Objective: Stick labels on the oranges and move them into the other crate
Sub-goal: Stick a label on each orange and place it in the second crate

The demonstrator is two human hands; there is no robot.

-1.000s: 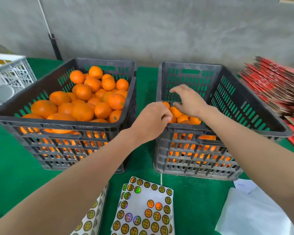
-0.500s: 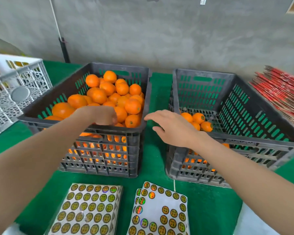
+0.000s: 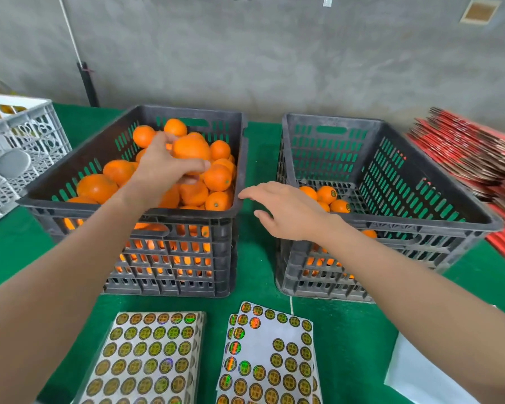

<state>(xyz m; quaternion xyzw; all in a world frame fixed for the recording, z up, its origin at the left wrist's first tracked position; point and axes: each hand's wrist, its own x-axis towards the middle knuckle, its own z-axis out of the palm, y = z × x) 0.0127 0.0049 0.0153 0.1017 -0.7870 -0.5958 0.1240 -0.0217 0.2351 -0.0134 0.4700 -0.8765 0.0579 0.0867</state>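
Orange heap point(image 3: 96, 188) in the left crate point(image 3: 56, 207), left grip point(image 3: 161, 170) curled round one orange point(image 3: 191, 148) on top, right grip point(image 3: 289, 212) spread and empty — hovering between the crates — a few labelled oranges point(image 3: 327, 195) in the right crate point(image 3: 420, 225), label sheets point(image 3: 152, 354) on green tabletop point(image 3: 257, 258).

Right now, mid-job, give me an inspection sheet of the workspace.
Surface: green cloth.
Job's things: left crate heaped with oranges; right crate holds a few labelled oranges; sticker sheets at near edge.
Clutter: white crate left; red cartons right; white paper near right.
Hands: left hand grips one orange in left crate; right hand open between crates.
Cables: white cord on wall.
Surroundings: grey wall.
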